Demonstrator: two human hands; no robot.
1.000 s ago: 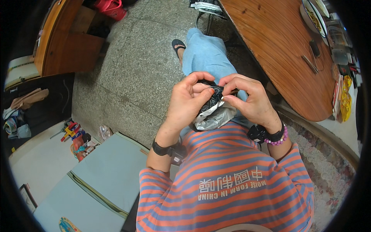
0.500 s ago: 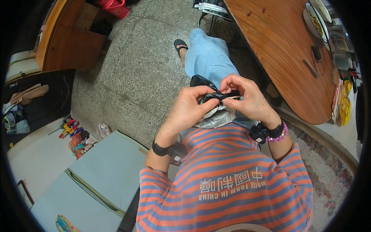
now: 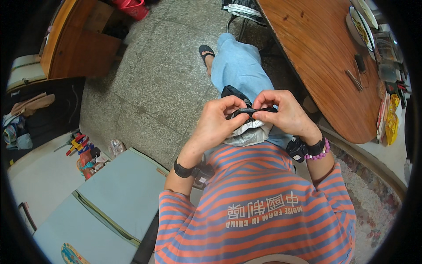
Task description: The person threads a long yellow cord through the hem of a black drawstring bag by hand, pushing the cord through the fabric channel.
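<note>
Over my lap, both hands pinch a folded black-and-silver piece of thin material [image 3: 249,137]; I cannot tell whether it is cloth or sheeting. My left hand [image 3: 214,122] grips a narrow black fold of it between thumb and index finger. Close beside it, my right hand [image 3: 290,115] pinches the same fold, and a black end sticks out past its thumb. The crumpled silver side hangs below the fingers against my shirt, while a black part lies beyond them on my light blue trousers [image 3: 239,59]. Any small thing between the fingertips is hidden.
At the right, a wooden table [image 3: 316,57] bears a bowl of food [image 3: 361,28], a dark spool-like object [image 3: 360,64] and a slim metal tool [image 3: 353,80]. A pale blue cabinet [image 3: 118,189] stands at lower left. A red bucket [image 3: 134,9] is on the floor far off.
My right hand has turned and shifted slightly, keeping its pinch. The gold edge that showed beside its fingers is now out of sight, and the black fold lies straighter between both hands.
</note>
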